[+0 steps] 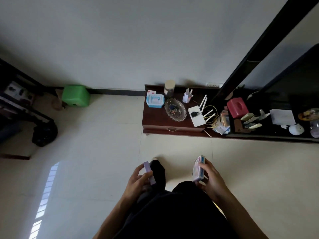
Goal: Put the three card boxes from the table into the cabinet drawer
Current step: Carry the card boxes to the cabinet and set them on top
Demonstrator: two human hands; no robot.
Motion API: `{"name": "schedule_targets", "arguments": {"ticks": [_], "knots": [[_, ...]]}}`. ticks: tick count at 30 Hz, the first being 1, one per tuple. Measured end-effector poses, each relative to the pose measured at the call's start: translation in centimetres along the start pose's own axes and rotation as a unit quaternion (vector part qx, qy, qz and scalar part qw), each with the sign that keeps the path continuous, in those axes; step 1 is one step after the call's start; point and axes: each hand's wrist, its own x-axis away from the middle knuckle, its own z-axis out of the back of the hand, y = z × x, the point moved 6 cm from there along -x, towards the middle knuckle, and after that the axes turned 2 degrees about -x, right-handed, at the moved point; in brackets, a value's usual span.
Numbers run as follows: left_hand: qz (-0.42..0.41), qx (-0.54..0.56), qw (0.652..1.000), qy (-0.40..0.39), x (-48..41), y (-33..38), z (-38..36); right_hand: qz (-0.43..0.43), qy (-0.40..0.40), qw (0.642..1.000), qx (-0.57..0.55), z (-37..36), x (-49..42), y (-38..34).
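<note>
My left hand [138, 181] grips a pale purple card box [149, 172] held edge-up over the floor. My right hand [209, 178] holds card boxes [198, 169] stacked together, pinkish-purple with a blue end; I cannot tell if it is one or two. Both hands are in front of my dark trousers, well short of the cabinet. The low dark-red cabinet [155, 118] stands ahead against the wall. Its drawer [172, 129] with a metal ring handle is closed.
On the cabinet top are a blue-lidded plastic box [155, 100], a glass dish [175, 109], a white router [196, 116], a jar and a red tissue box [237, 105]. A green stool [76, 96] sits by the wall at left. Pale tiled floor lies between me and the cabinet.
</note>
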Motion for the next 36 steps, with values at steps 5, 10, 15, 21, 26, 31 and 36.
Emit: {"name": "schedule_targets", "arguments": {"ticks": [5, 10, 15, 21, 26, 31, 36], "knots": [[0.012, -0.044, 0.998, -0.032, -3.9, 6.4, 1.2, -0.012, 0.003, 1.0, -0.022, -3.5, -2.3, -3.2], [0.007, -0.062, 0.997, -0.046, -7.6, 11.4, 1.0, -0.014, 0.011, 0.997, -0.068, -5.5, -3.7, -5.8], [0.025, -0.069, 0.996, -0.04, -11.0, 14.5, -0.3, -0.02, 0.024, 0.998, -0.052, -5.8, -6.9, -9.3], [0.021, -0.099, 0.995, 0.0, -14.4, 16.2, -1.4, -0.072, -0.039, 0.995, -0.054, -6.8, -11.2, -14.6], [0.028, -0.123, 0.992, 0.014, -19.1, 16.8, -2.0, -0.073, -0.065, 0.995, 0.019, -8.0, -16.1, -16.9], [0.041, -0.168, 0.984, 0.032, -25.5, 15.6, -1.9, -0.101, -0.084, 0.989, 0.067, -9.3, -21.7, -18.0], [0.028, -0.257, 0.964, 0.061, -33.8, 13.0, -0.8, -0.087, -0.056, 0.983, 0.151, -10.9, -30.0, -16.6]]}}
